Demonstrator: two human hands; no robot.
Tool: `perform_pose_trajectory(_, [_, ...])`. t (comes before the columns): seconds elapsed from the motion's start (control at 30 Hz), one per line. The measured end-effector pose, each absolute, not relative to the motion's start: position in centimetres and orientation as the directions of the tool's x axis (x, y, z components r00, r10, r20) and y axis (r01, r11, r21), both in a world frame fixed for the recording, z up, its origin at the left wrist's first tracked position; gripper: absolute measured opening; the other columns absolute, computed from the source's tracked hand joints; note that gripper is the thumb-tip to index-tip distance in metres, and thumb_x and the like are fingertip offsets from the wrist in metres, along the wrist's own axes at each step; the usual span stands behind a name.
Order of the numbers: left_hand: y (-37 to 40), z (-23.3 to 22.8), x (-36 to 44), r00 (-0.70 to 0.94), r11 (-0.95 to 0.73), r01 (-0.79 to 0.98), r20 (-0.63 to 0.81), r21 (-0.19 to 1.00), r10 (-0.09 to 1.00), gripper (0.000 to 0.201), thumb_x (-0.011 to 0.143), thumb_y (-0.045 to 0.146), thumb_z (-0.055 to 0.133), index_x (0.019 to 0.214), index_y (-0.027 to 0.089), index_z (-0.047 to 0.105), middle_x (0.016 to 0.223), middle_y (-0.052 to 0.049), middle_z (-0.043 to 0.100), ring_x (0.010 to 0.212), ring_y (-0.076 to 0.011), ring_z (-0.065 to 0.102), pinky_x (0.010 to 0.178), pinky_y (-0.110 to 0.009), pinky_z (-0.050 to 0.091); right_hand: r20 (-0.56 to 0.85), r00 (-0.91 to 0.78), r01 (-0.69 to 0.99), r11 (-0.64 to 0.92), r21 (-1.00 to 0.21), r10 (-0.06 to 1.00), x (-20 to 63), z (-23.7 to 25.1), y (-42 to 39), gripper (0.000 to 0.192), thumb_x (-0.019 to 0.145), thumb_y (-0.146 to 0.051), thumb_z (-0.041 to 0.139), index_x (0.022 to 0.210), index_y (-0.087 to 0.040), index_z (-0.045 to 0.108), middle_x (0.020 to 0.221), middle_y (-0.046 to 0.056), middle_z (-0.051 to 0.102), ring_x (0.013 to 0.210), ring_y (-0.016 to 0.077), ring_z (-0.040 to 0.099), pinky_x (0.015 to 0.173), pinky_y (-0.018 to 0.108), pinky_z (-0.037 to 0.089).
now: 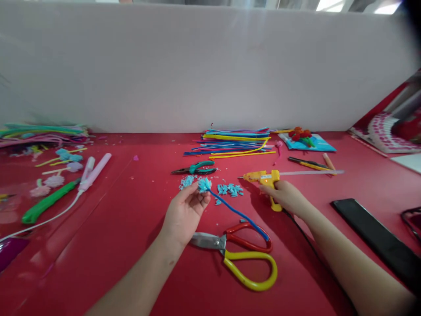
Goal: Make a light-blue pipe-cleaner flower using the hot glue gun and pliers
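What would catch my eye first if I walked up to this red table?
Probably the left hand at the centre, pinching a fluffy blue flower whose blue stem trails toward the scissors lying near the front edge. Just to its right, the right hand grips a yellow glue gun. Behind them, against the white wall, lies a bright stack of pipe cleaners.

- Bright, even daylight fills the scene, strongest from the top right corner, where a window (358, 5) is blown out to white.
- Soft shadows fall beside both forearms on the red table (138, 263).
- A pale sheen lies on the table's left side.
- The wide lens bends the edges; the far left clutter is smeared and blurred.
- The centre is sharp.
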State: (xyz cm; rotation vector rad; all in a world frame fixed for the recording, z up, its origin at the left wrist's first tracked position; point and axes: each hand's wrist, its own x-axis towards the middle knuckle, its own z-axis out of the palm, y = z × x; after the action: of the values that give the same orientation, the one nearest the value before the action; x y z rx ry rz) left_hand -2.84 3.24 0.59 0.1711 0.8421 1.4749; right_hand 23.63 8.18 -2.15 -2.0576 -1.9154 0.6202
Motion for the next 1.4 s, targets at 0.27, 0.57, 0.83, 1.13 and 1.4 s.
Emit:
perform_pose_trajectory(0.27, [3.6, 0.9, -3.2, -0.14, 0.12, -0.807, -0.384, 0.579, 0.913, 0.015, 0.071, 0.009, 0.066, 0.056, 0.012, 0.063, 0.053, -0.003, 0.062, 0.053, -0.012, 0.06, 0.056, -0.024, 0.054, 0.013, -0.001, 0.997, 0.002, -0.074, 1.0, 22.2, 0.5, 6.4, 0.038, 0.088, -0.046, 0.048, 0.076, -0.014, 0.066, 0.068, 0.018, 0.066, 0.071, 0.0306, 0.068, 0.061, 0.034, 0.043])
perform_pose_trajectory(0.57, [3.3, 0.8, -3.1, -0.068, 0.133, -0.801, -0.308, 0.584, 0.949, 0.011, 0.069, 0.011, 0.067, 0.06, 0.013, 0.063, 0.056, -0.002, 0.063, 0.055, -0.0123, 0.06, 0.056, -0.024, 0.053, 0.027, -0.728, 0.676, 0.724, -0.137, 0.685, 13.7, -0.2, 6.2, 0.013, 0.088, -0.017, 0.051, 0.09, -0.018, 0.064, 0.096, 0.008, 0.067, 0.089, 0.0173, 0.063, 0.079, 0.025, 0.044])
perform_pose_trajectory(0.83, [3.0, 0.7, -2.9, -0.044, 0.158, -0.791, -0.312, 0.591, 0.949, 0.013, 0.071, 0.013, 0.068, 0.059, 0.013, 0.062, 0.056, -0.002, 0.062, 0.056, -0.0123, 0.06, 0.059, -0.024, 0.054, 0.155, -0.7, 0.664, 0.715, -0.22, 0.697, 12.5, -1.6, 5.8, 0.025, 0.09, -0.011, 0.039, 0.091, -0.014, 0.063, 0.096, 0.013, 0.066, 0.09, 0.023, 0.062, 0.082, 0.035, 0.045])
perform_pose_trajectory(1.13, [2.3, 0.6, -2.3, 0.058, 0.225, -0.753, -0.278, 0.618, 0.959, 0.006, 0.067, 0.015, 0.073, 0.067, 0.012, 0.068, 0.066, -0.002, 0.067, 0.06, -0.0108, 0.061, 0.062, -0.022, 0.053, 0.264, -0.388, 0.62, 0.462, -0.634, 0.883, 17.1, -0.6, 6.3, 0.021, 0.084, -0.016, 0.046, 0.097, -0.018, 0.063, 0.083, 0.004, 0.069, 0.073, 0.0151, 0.063, 0.068, 0.028, 0.05])
perform_pose_trajectory(1.4, [1.6, 0.1, -1.6, 0.263, 0.412, -0.624, -0.318, 0.664, 0.911, 0.007, 0.074, 0.016, 0.068, 0.07, 0.01, 0.071, 0.07, -0.003, 0.067, 0.064, -0.0107, 0.06, 0.062, -0.021, 0.052, 0.147, -0.235, 0.229, 0.202, -0.952, 0.961, 18.3, 2.5, 3.2, 0.01, 0.085, -0.028, 0.058, 0.084, -0.019, 0.055, 0.078, 0.002, 0.069, 0.071, 0.0146, 0.067, 0.067, 0.027, 0.054])
